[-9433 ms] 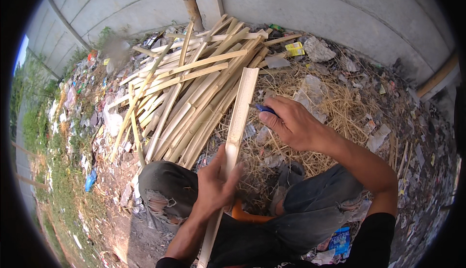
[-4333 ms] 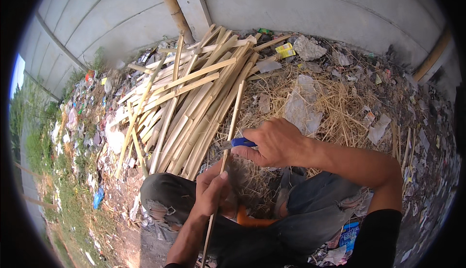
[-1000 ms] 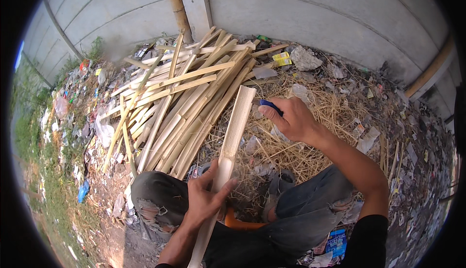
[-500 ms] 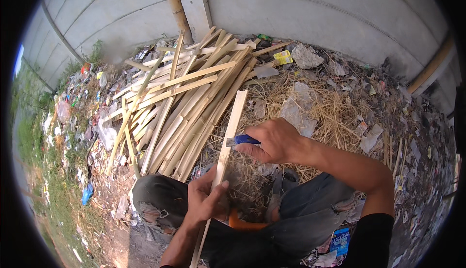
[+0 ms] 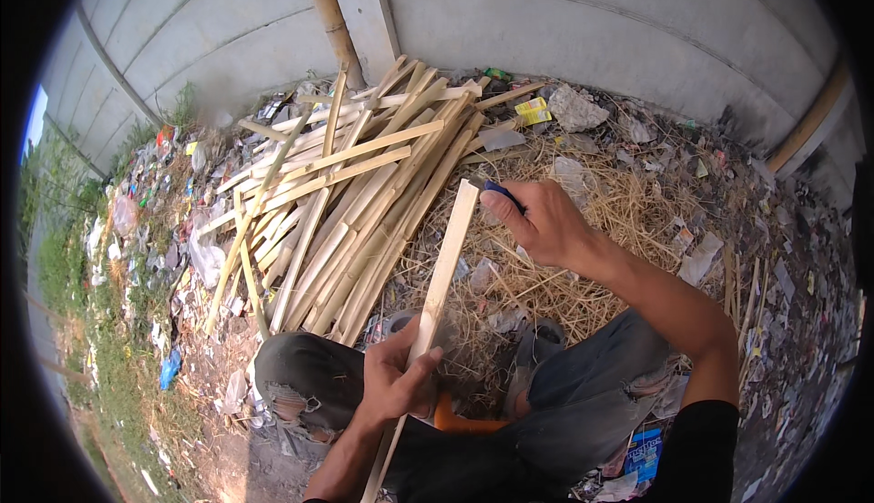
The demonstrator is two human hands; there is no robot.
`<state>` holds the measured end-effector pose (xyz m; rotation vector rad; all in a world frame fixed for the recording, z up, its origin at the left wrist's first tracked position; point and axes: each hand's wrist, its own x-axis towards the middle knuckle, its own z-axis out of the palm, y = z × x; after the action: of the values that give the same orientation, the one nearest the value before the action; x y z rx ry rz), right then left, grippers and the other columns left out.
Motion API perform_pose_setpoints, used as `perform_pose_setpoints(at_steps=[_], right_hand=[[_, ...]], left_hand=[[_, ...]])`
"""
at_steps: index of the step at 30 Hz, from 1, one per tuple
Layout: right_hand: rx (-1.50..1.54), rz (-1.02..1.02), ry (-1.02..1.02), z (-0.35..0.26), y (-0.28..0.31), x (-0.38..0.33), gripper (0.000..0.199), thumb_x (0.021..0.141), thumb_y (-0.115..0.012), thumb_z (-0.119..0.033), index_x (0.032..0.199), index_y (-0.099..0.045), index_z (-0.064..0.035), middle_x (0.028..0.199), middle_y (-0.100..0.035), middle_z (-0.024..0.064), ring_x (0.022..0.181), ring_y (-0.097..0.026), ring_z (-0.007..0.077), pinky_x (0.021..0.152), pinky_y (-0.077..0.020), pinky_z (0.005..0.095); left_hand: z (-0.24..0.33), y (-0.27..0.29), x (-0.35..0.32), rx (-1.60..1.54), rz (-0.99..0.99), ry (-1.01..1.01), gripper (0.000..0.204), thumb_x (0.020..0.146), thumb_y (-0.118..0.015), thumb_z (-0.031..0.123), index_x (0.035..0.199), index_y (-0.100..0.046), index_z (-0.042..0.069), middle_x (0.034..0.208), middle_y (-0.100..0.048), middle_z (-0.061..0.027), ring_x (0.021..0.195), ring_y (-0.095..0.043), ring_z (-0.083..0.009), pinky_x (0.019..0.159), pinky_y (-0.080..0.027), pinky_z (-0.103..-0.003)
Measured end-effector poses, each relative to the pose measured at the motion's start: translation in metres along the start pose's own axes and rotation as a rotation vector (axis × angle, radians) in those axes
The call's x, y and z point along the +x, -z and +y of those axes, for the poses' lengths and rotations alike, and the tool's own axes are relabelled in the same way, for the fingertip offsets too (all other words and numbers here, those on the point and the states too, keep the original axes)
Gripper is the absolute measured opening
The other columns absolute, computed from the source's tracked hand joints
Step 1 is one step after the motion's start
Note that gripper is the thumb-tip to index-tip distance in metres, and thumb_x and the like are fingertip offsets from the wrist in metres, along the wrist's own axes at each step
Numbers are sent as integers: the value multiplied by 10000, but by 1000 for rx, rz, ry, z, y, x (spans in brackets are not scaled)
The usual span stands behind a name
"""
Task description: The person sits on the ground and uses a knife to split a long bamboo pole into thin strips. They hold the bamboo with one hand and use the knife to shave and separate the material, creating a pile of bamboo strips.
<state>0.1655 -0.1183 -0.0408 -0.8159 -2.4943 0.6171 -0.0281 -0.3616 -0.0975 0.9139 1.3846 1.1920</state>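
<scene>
My left hand is wrapped round a pale bamboo strip, which slants up and away from between my knees. The strip's lower end runs down past my left wrist. In my right hand is a knife with a blue handle, gripped in closed fingers. Its short blade lies at the strip's far end, against or just beside the edge; I cannot tell whether it touches. Beyond my left knee lies a pile of split bamboo strips, stacked across one another.
Shavings cover the ground to the right of the strip. A grey panel wall rises behind, with a bamboo pole leaning on it. A stone and scattered litter lie along its foot. Something orange is between my legs.
My right hand has slid the knife up along the strip to its far end. The strip has shifted slightly right and tilted a little; my left hand still grips it.
</scene>
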Motion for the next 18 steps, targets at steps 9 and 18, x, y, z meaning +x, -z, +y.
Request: perform_pose_setpoints(at_steps=[9,18], right_hand=[[-111,-79,-11,-18,-5,-3,585,1014,-550,-570,794,-701,-50,640,-670,207,647,-701,423,618,-561,513],[-31,-88,-52,-15,-1,3,593,1027,-549,-566,820,-714,-36,635,-668,188,630,-699,392,601,-541,498]], left_hand=[[-5,0,8,71,58,-78,529,992,-706,114,1443,-539,-107,1259,-679,-97,1093,-612,-108,953,-501,-277],[-4,-4,4,78,93,-83,477,983,-732,135,1376,-596,-97,1142,-711,-75,978,-626,-99,857,-520,-260]])
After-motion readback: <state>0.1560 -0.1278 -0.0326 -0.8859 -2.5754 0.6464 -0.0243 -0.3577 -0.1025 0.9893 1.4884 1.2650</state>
